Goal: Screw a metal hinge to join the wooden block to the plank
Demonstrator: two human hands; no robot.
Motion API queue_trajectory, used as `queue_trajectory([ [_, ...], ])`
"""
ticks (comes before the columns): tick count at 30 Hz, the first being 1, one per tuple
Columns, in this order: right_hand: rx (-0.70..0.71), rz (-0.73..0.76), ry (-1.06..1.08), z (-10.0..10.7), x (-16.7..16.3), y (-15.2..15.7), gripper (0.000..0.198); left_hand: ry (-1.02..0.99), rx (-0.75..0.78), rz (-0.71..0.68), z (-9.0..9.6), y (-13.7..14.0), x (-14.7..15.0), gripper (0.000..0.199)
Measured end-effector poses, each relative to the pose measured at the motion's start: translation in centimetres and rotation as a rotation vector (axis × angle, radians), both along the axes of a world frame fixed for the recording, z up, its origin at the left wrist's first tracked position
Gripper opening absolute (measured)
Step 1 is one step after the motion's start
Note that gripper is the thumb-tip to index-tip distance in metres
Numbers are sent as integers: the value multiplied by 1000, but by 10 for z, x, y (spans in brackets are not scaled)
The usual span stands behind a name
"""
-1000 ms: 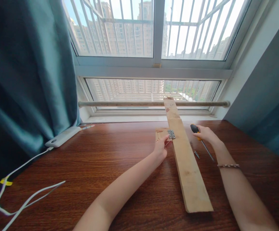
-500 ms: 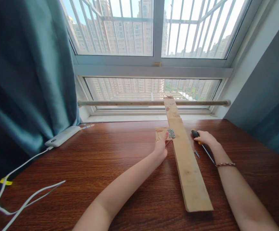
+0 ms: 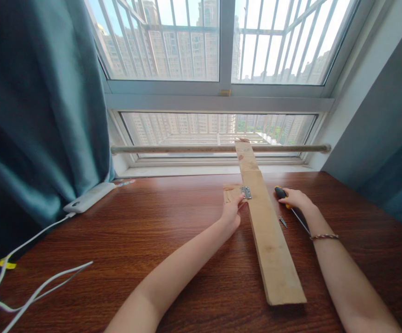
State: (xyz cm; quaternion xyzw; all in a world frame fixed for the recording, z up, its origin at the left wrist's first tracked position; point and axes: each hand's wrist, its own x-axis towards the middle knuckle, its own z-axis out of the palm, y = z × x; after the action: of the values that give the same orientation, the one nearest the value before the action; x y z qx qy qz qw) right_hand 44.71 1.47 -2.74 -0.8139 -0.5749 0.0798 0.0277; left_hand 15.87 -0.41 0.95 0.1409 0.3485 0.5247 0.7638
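Right of centre in the frame, a long board [image 3: 270, 231] lay over the brown tabletop [image 3: 173, 222], running from the lower right up towards the window [image 3: 159, 55], where its far end overlapped the rail [image 3: 173, 150] in view. A metal hinge [image 3: 245, 192] spanned the board's left edge and a small block [image 3: 231, 191] just beside it. Near the centre, a person's left hand [image 3: 231, 213] held the block in a closed grip, thumb on top by the hinge, most of the fingers hidden. Right of the board, the right hand [image 3: 296, 198] had its grip closed around the black-and-yellow handle of a screwdriver [image 3: 281, 193], whose shaft slanted down the frame towards the wrist, where a braided bracelet [image 3: 324, 236] showed. Whether that hand touched the tabletop could not be told. Loose screws [image 3: 283, 222] lay between the board and the shaft. At the left of the frame, a white device [image 3: 89, 196] lay beside a blue curtain [image 3: 44, 92], its white cable [image 3: 41, 238] trailing towards the lower left corner.
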Motion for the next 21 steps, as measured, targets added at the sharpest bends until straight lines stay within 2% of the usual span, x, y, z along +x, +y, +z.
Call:
queue_trajectory([
  [10,-34,-15,22,4,-1,-2,65,6,-12,2,-3,3,0,14],
  [21,-76,-143,-10,34,-22,-9,67,1,1,12,-6,4,-1,14],
])
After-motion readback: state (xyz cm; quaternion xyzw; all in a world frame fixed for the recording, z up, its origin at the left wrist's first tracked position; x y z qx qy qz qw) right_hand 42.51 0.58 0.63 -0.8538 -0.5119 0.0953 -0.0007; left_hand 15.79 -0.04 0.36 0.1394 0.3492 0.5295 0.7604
